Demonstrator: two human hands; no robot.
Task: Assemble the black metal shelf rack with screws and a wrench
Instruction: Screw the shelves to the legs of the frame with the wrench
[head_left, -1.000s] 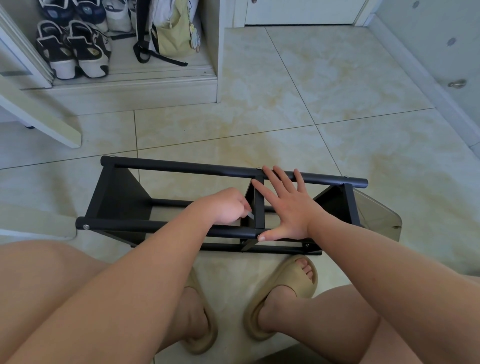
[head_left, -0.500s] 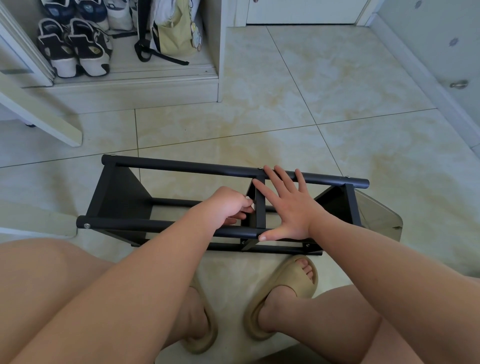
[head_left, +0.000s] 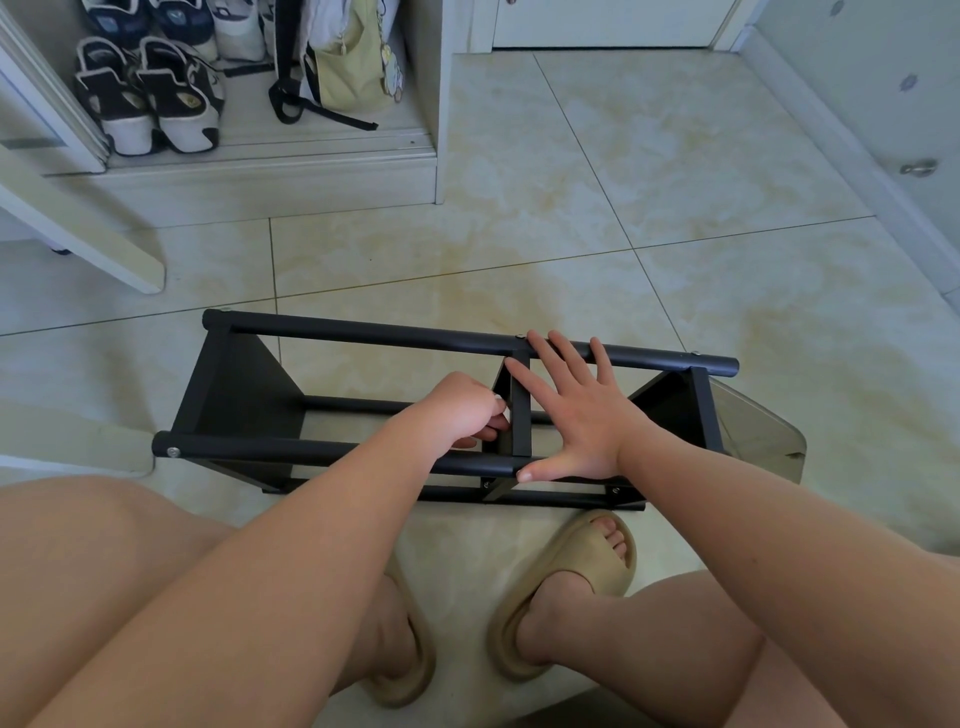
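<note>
While black rack (head_left: 241, 400) lies on tiled floor (head_left: 597, 197) just ahead of our sandalled feet, we press right hand (head_left: 579, 415) flat across it: fingers straight, spread, tips on far rail (head_left: 363, 335), thumb on near rail (head_left: 291, 449). Left hand (head_left: 460, 410) curled against middle upright (head_left: 520, 415); whether it grips anything, we cannot tell.

Whether anything is held in the curled left hand (head_left: 462, 415) cannot be told; its fingertips (head_left: 491, 432) are partly hidden by the middle upright of the rack (head_left: 363, 336). The rear shoes (head_left: 171, 20) are cut off at the top edge.
</note>
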